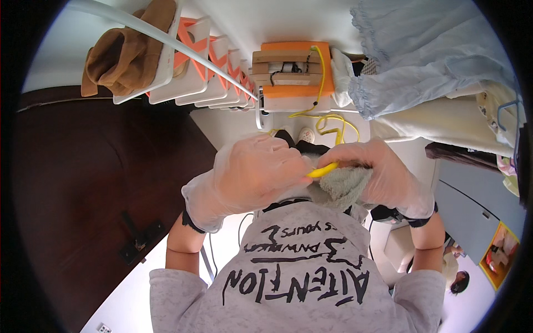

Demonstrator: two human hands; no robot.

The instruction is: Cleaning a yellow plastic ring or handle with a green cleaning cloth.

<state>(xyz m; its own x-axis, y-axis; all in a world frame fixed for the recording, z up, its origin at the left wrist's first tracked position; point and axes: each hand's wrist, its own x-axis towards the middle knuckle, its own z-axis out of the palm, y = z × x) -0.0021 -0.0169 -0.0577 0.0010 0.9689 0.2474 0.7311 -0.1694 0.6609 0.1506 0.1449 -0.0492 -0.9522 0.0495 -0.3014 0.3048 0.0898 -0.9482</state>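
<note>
My left hand, in a clear plastic glove, grips one end of a short stretch of yellow cord in front of my chest. The glove is slightly blurred. On the other side, my gloved right hand holds a grey-green terry cloth, and the cord runs into its fingers beside the cloth. Whether the cloth wraps the cord inside the right hand is hidden. More of the yellow cord hangs over a cardboard box and lies in loops on the floor below.
Brown boots top a white-and-orange shoe rack at left, beside a dark door. Ahead, the cardboard box rests on an orange box. Light-blue fabric hangs at right. Another person is at lower right.
</note>
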